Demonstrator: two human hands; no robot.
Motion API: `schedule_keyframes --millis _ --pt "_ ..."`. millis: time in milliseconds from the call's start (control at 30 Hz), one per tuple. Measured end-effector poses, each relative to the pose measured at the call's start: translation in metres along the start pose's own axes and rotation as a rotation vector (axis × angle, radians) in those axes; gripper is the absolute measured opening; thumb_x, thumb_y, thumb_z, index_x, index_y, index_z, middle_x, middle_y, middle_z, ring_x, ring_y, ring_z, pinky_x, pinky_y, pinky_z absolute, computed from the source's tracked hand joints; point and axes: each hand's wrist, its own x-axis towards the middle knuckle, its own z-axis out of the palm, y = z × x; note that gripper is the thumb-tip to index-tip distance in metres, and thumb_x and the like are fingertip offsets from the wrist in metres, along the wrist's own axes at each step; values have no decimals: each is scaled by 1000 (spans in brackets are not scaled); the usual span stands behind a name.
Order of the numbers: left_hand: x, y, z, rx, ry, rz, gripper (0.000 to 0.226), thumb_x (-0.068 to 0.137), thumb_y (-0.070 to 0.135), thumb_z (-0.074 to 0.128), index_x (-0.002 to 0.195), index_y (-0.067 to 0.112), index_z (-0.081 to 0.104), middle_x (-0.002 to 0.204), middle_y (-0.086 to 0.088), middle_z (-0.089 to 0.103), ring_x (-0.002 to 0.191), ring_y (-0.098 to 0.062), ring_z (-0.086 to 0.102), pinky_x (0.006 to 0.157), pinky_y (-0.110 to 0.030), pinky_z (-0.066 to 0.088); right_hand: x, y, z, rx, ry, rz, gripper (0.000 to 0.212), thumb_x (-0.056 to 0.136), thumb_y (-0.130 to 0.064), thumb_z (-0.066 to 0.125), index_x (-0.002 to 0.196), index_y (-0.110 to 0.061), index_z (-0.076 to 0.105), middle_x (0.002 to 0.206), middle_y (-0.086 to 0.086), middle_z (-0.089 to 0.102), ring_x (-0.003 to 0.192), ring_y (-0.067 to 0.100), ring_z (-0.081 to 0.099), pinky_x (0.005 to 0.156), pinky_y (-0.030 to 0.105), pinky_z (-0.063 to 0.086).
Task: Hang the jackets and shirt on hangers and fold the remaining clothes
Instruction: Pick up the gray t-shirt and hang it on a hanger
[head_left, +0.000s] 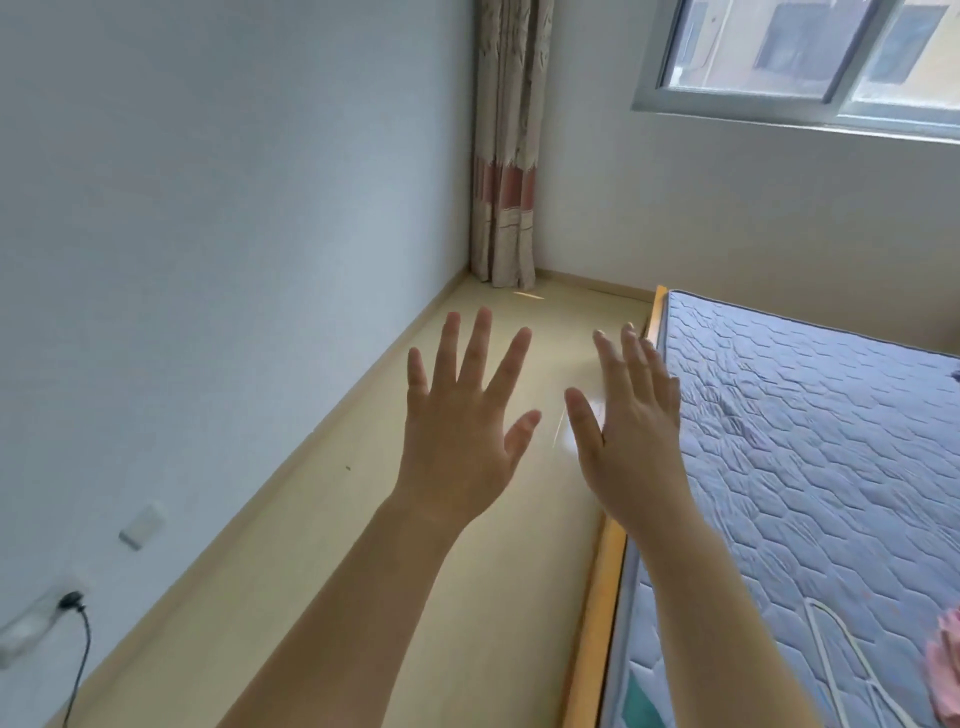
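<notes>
Both my left hand (462, 415) and right hand (636, 436) are up with fingers spread, holding nothing, probably just showing them before starting, since the white hanger (821, 644) and pink garment (946, 670) lie untouched on the bed (805, 415).

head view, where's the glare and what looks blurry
In the head view, the window is bright and a glare patch sits on the floor between the hands; the right hand has smeared fingertips, the left hand is sharper; the wall socket at lower left is blurred; the frame sits tilted.
</notes>
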Motion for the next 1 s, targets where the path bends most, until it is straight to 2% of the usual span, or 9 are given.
schedule_keyframes --millis 200,400,633,800,1000 --pt "37 -79 29 -9 -1 -14 68 93 57 25 152 26 13 160 -10 12 147 -33 10 109 -56 9 58 -39 64 15 -1 16 68 92 -56 19 150 -20 26 158 6 17 147 23 7 117 46 7" --pt "114 -123 83 -41 -23 42 68 92 57 24 152 26 13 159 -10 13 146 -33 10 110 -60 17 132 -28 122 36 8 43 68 93 -56 18 151 -21 20 159 6 14 147 21 4 118 50 11" --pt "280 -142 178 -55 -26 96 66 93 54 26 151 25 12 160 -11 12 147 -34 9 109 -63 18 285 51 191 -53 19 40 66 94 -54 21 151 -20 20 159 9 13 147 26 4 118 51 10" --pt "397 -143 243 -105 -101 36 68 92 56 19 152 25 8 160 -10 9 147 -33 5 111 -61 15 393 109 227 -173 7 114 67 94 -57 18 151 -23 20 160 8 12 147 28 4 116 52 3" --pt "534 -162 336 -130 -124 94 70 92 60 21 152 24 14 160 -11 10 147 -34 6 110 -62 17 524 170 294 -248 -35 124 68 92 -60 17 152 -26 18 161 4 7 147 27 0 116 51 1"
